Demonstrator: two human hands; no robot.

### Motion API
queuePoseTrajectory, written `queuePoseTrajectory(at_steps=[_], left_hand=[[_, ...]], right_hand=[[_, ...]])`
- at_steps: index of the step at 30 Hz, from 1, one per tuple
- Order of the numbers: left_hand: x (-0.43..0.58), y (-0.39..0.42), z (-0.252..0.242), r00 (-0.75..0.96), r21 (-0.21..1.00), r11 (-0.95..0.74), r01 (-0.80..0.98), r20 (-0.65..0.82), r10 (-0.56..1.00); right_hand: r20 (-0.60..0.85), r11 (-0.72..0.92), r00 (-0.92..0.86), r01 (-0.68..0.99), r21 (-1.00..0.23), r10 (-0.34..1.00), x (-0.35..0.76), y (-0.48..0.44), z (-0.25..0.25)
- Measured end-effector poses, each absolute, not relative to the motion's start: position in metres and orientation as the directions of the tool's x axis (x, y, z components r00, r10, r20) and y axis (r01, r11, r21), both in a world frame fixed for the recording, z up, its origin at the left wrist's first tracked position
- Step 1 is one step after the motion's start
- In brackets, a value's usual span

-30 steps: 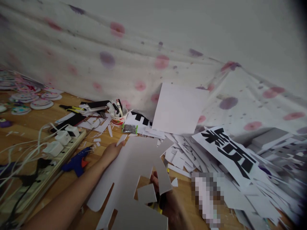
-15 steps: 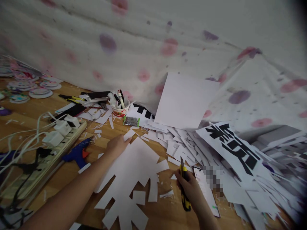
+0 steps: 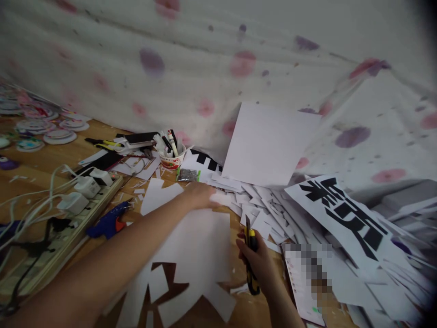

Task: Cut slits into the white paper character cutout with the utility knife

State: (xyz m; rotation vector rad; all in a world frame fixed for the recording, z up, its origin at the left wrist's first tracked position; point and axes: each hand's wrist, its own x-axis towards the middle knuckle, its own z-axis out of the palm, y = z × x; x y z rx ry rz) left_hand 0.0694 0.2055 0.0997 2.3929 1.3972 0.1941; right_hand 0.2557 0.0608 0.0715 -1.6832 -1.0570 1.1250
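A large white paper cut-out [image 3: 194,255] with jagged arms lies on the wooden floor in front of me. My left hand [image 3: 201,195] reaches across it to its far edge, by the heap of white paper scraps [image 3: 262,214]; its fingers are blurred and partly hidden. My right hand [image 3: 261,264] is closed round a yellow and black utility knife [image 3: 251,255], blade pointing up, just right of the cut-out.
A power strip [image 3: 68,205] with white plugs and cables lies at left, a blue glue gun [image 3: 109,223] beside it. A cup of pens [image 3: 170,157] stands by the spotted cloth. Printed sheets [image 3: 341,214] pile up at right. A phone [image 3: 303,282] lies near my right wrist.
My left hand has moved right and forward across the cut-out towards the scraps. The cut-out has shifted nearer to me. My right hand keeps hold of the knife and has moved slightly left.
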Motion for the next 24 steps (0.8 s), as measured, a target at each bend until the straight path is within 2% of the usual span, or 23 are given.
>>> queuePoseTrajectory(at_steps=[4,7,10,13,15,19,21,24], left_hand=[[0.088,0.206,0.097,0.647,0.385,-0.596,0.705,-0.004,0.763],[0.093,0.205,0.090,0.702,0.380,-0.669,0.638,0.068,0.709],[0.087,0.200,0.081,0.696,0.385,-0.711,0.589,0.205,0.688],[0.066,0.181,0.074,0.612,0.429,-0.676,0.599,0.299,0.732],[0.047,0.157,0.068,0.594,0.469,-0.633,0.616,0.251,0.764],[0.012,0.097,0.054,0.688,0.544,-0.608,0.578,0.076,0.721],[0.003,0.072,0.046,0.696,0.568,-0.587,0.577,0.034,0.718],[-0.001,0.054,0.039,0.704,0.590,-0.568,0.574,-0.002,0.710]], right_hand=[[-0.287,-0.322,0.217,0.148,-0.935,0.933,0.247,0.049,0.047],[-0.242,-0.293,0.237,0.207,-0.933,0.941,0.240,0.042,0.032],[-0.164,-0.246,0.278,0.291,-0.924,0.946,0.240,0.042,0.025],[-0.188,-0.283,0.283,0.348,-0.894,0.941,0.246,0.047,0.023],[-0.254,-0.332,0.246,0.360,-0.872,0.935,0.250,0.050,0.021],[-0.354,-0.395,0.175,0.409,-0.822,0.919,0.255,0.053,0.020],[-0.343,-0.383,0.172,0.455,-0.803,0.923,0.255,0.053,0.021],[-0.221,-0.310,0.224,0.542,-0.781,0.949,0.254,0.052,0.023]])
